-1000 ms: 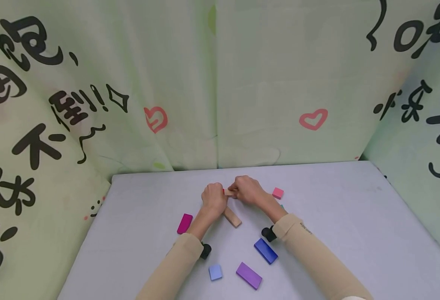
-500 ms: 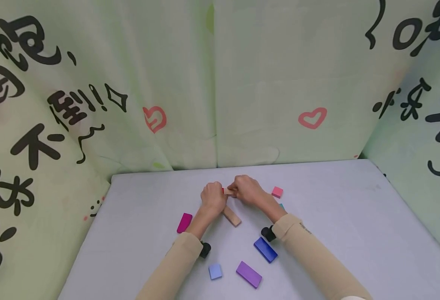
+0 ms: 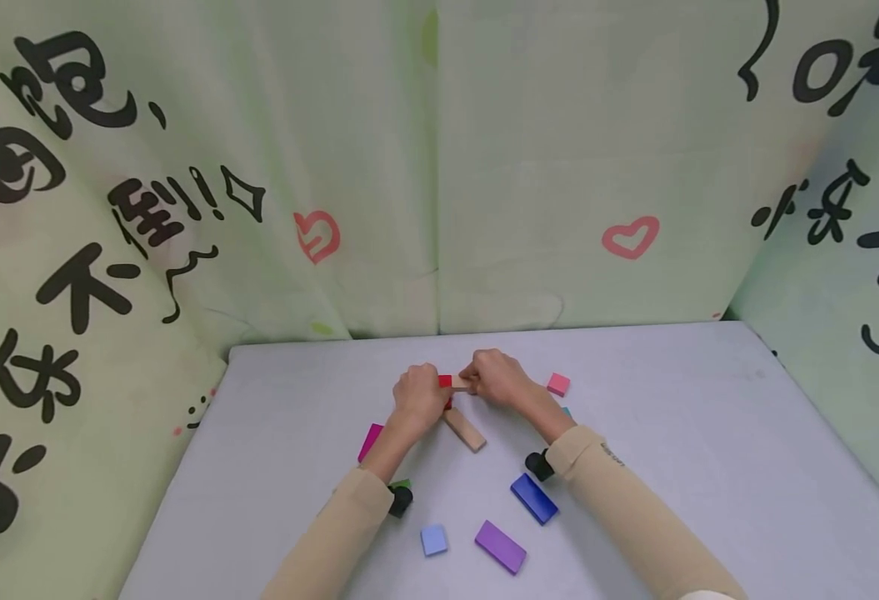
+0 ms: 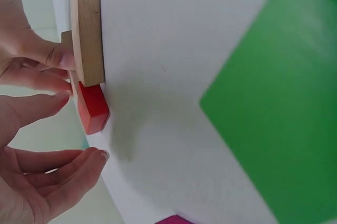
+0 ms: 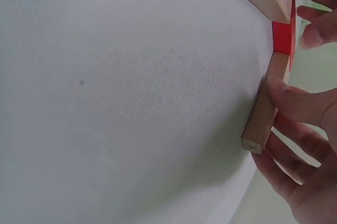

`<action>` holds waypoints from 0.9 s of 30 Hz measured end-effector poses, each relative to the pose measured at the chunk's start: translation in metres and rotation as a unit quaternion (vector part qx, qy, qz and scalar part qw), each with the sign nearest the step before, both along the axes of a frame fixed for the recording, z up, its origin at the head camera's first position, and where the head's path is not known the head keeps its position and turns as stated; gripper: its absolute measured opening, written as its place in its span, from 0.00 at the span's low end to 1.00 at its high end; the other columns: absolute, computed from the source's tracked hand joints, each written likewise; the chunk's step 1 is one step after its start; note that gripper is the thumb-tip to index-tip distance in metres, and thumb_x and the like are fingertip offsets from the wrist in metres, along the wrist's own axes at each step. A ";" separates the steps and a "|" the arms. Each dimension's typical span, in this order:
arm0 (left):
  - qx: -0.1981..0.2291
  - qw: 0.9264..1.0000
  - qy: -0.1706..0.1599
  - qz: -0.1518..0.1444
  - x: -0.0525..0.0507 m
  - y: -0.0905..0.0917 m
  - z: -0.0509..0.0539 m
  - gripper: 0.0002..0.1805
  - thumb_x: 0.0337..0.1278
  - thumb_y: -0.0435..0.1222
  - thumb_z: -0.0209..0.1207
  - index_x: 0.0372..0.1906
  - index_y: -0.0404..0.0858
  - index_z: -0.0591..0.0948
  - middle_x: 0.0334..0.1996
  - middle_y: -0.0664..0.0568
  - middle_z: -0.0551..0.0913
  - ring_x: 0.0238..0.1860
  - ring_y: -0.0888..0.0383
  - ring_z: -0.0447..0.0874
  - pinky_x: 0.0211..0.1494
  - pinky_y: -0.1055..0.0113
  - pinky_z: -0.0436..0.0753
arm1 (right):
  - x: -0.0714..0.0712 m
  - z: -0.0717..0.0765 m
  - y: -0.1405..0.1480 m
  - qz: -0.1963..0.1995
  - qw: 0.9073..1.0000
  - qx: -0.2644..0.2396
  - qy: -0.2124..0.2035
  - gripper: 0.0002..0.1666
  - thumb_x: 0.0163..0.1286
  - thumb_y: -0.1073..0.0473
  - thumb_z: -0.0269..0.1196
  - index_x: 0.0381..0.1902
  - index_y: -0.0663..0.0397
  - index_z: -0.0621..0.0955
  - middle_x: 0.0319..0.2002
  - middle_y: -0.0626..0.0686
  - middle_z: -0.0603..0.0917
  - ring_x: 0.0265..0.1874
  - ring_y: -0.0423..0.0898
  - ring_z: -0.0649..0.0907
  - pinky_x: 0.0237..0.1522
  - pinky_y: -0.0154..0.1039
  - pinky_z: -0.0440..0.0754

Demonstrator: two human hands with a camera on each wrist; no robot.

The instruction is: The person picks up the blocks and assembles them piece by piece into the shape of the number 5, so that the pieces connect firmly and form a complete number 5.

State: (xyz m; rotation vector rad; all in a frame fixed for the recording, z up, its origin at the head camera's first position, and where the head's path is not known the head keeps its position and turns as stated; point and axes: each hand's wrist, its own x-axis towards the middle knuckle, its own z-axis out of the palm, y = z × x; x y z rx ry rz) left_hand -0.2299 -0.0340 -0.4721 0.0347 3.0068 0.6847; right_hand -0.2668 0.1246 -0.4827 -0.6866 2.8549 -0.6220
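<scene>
In the head view my left hand point(image 3: 418, 398) is just left of a red block point(image 3: 445, 381). Its thumb and fingers stand apart with nothing between them in the left wrist view, near the red block point(image 4: 93, 110). My right hand point(image 3: 501, 379) pinches a short wooden block point(image 3: 461, 384); in the right wrist view the thumb lies on this wooden block point(image 5: 260, 108), whose far end meets the red block point(image 5: 282, 38). A second wooden block point(image 3: 465, 430) slants toward the red piece, nearer to me. Partly hidden red shows between the two wooden blocks.
Nearer me on the white table point(image 3: 274, 500) lie a light blue block point(image 3: 434, 540), a purple block point(image 3: 500, 547) and a blue block point(image 3: 534, 498). A magenta block point(image 3: 369, 442) and green block point(image 3: 403, 483) sit by the left arm, a pink block point(image 3: 558, 384) at right.
My left hand has let go and shifted slightly left, uncovering the red block. A green block now shows beside the left wrist. My right hand keeps its hold with hardly any movement.
</scene>
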 end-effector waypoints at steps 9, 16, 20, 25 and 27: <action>-0.061 0.998 -0.004 -0.006 0.011 -0.015 0.009 0.21 0.61 0.44 0.70 0.19 0.40 0.76 0.17 0.53 0.66 0.21 0.56 0.68 0.27 0.64 0.66 | -0.002 -0.001 0.003 0.002 1.000 0.011 0.003 0.16 0.67 0.67 0.69 0.53 0.59 0.88 0.51 0.56 0.89 0.47 0.49 0.85 0.40 0.37 0.83; -0.093 0.996 -0.007 -0.009 0.023 -0.031 0.011 0.18 0.57 0.43 0.73 0.28 0.33 0.80 0.27 0.45 0.76 0.33 0.48 0.77 0.34 0.57 0.77 | -0.001 0.000 0.003 0.003 1.000 0.009 -0.007 0.17 0.68 0.67 0.69 0.55 0.60 0.87 0.49 0.56 0.89 0.48 0.50 0.85 0.44 0.39 0.84; -0.111 0.993 -0.030 -0.006 0.032 -0.043 0.010 0.23 0.56 0.43 0.73 0.42 0.27 0.80 0.33 0.39 0.78 0.39 0.42 0.80 0.39 0.53 0.81 | -0.001 0.000 0.002 -0.003 1.000 0.003 -0.010 0.17 0.68 0.68 0.68 0.55 0.60 0.87 0.51 0.57 0.89 0.48 0.49 0.84 0.42 0.38 0.83; -0.129 0.990 -0.049 0.004 0.046 -0.058 0.009 0.24 0.55 0.39 0.71 0.45 0.22 0.77 0.31 0.38 0.76 0.37 0.42 0.82 0.38 0.53 0.83 | -0.002 0.001 0.001 0.006 1.000 -0.003 -0.012 0.17 0.68 0.69 0.67 0.55 0.61 0.86 0.52 0.58 0.89 0.46 0.49 0.84 0.38 0.35 0.80; -0.128 0.990 -0.056 0.009 0.049 -0.063 0.008 0.21 0.56 0.37 0.70 0.43 0.22 0.77 0.30 0.39 0.76 0.35 0.44 0.82 0.36 0.54 0.83 | -0.002 0.001 0.001 0.006 1.000 0.000 -0.010 0.17 0.68 0.69 0.67 0.55 0.61 0.86 0.52 0.58 0.89 0.46 0.49 0.84 0.38 0.35 0.79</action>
